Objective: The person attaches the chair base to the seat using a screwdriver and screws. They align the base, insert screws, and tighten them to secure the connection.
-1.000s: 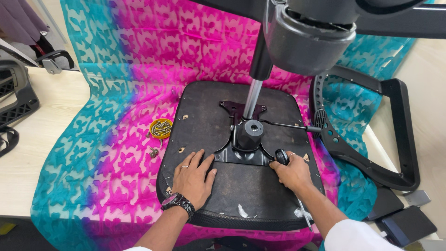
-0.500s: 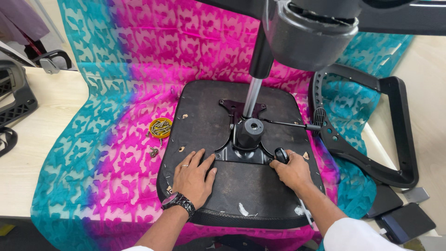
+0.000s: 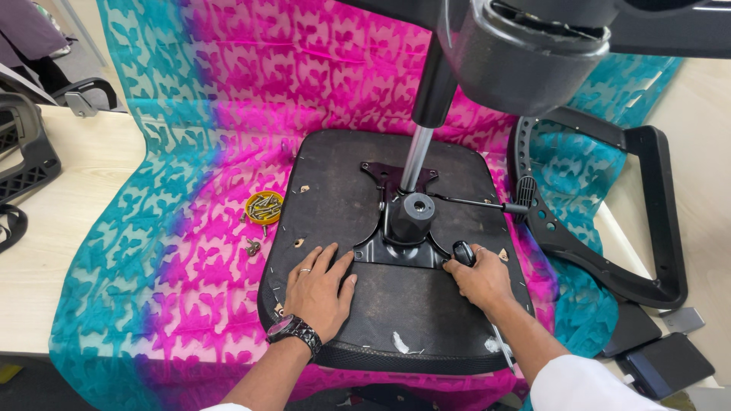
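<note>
An upturned black office chair seat (image 3: 358, 205) lies on a pink and teal patterned cloth (image 3: 190, 152). A black metal mechanism plate (image 3: 403, 221) with a gas cylinder (image 3: 415, 160) rising from it is fixed at the seat's middle. My left hand (image 3: 320, 289), with a ring and a wristwatch, rests flat on the seat underside just left of the plate. My right hand (image 3: 476, 278) grips a black knob handle (image 3: 463, 251) at the plate's right front corner. A thin lever (image 3: 476, 202) sticks out to the right.
A small yellow dish of screws (image 3: 264, 205) sits on the cloth left of the seat, with loose screws (image 3: 251, 246) near it. A black chair armrest frame (image 3: 609, 213) lies to the right. The chair base (image 3: 533, 53) looms overhead. Black parts (image 3: 23, 152) lie at far left.
Both hands stay in nearly the same places; the view has shifted very slightly.
</note>
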